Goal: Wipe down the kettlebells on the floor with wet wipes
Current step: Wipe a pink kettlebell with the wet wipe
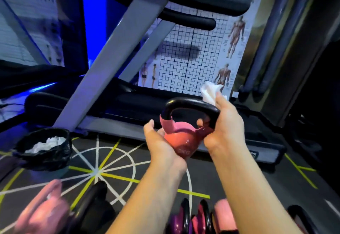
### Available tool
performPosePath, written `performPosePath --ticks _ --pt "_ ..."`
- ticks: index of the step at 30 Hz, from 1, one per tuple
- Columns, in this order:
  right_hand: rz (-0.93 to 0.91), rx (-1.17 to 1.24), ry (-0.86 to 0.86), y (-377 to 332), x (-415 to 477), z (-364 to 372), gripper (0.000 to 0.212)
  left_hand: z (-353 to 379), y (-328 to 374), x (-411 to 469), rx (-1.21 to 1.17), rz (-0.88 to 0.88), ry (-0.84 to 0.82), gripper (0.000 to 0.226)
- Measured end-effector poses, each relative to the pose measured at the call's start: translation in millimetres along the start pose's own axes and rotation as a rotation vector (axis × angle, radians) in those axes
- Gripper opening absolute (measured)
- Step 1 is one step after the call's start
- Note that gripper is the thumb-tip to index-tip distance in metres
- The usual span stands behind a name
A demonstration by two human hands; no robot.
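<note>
Left hand (160, 142) under kettlebell (181, 139) — right hand (223, 123) gripping handle (191, 103)

One raised kettlebell (181, 141), one held wipe (209, 91), one bin (55, 157).

The open room is the marked floor (117, 162) between the black-lined bin (44, 158) on my left and my left forearm, plus a narrower strip right of my right arm. Straight ahead the treadmill (114, 59) bars the way, its deck running just behind the pink kettlebell (181, 141) gripped in my left hand (161, 141) and right hand (222, 123). Close below me it is crowded: a black kettlebell (92, 198) left of my forearm, a purple kettlebell (181, 219) and magenta kettlebell (202, 217) between my forearms, and another person's hand (42, 213) at lower left.
</note>
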State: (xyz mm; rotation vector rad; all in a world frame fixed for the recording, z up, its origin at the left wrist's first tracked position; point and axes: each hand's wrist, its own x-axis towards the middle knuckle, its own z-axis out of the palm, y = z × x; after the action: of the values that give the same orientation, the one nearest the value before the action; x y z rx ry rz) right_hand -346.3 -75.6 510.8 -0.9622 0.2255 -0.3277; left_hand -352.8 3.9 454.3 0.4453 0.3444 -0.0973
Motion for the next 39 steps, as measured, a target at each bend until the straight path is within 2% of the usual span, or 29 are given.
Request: performPosePath --ticks 3,6,10,12,14,17,23,27,34,36,39 --pt "0.069 0.004 -0.032 5.0 5.4 6.5 0.023 -6.9 9.3 7.8 0.034 0.085 -0.029 0.058" --pt "0.051 0.036 -0.014 23.1 18.8 19.8 0.021 -10.3 25.3 19.2 -0.005 0.079 -0.028 0.055" --pt "0.143 -0.026 -0.066 50.8 40.3 31.5 0.026 -18.8 39.7 42.6 -0.102 0.092 0.077 0.031" --pt "0.219 -0.056 -0.122 63.5 54.4 33.5 0.025 -22.1 45.4 54.3 -0.177 0.105 0.132 0.027" --pt "0.207 -0.195 -0.158 78.9 69.1 26.6 0.022 -23.9 50.6 65.5 -0.236 0.116 0.191 0.030" --pt "0.064 -0.487 -0.156 101.0 89.7 11.2 0.019 -22.3 57.9 80.8 -0.274 0.131 0.270 0.026" --pt "-0.026 -0.733 -0.322 118.7 111.9 10.8 0.014 -27.1 65.7 118.2 -0.397 0.180 0.311 0.027" --pt "0.063 -0.694 -0.492 141.7 110.7 16.0 0.017 -32.2 65.4 146.8 -0.387 0.156 0.357 0.027" --pt "0.048 -0.673 -0.527 149.7 129.1 19.6 0.036 -34.3 56.8 179.2 -0.316 0.151 0.388 0.025" --pt "-0.015 -0.597 -0.514 144.6 137.1 18.8 0.042 -36.4 54.1 188.4 -0.326 0.164 0.383 0.036" --pt "-0.108 -0.579 -0.517 138.2 146.7 17.5 0.024 -40.1 50.1 199.9 -0.366 0.175 0.365 0.058"
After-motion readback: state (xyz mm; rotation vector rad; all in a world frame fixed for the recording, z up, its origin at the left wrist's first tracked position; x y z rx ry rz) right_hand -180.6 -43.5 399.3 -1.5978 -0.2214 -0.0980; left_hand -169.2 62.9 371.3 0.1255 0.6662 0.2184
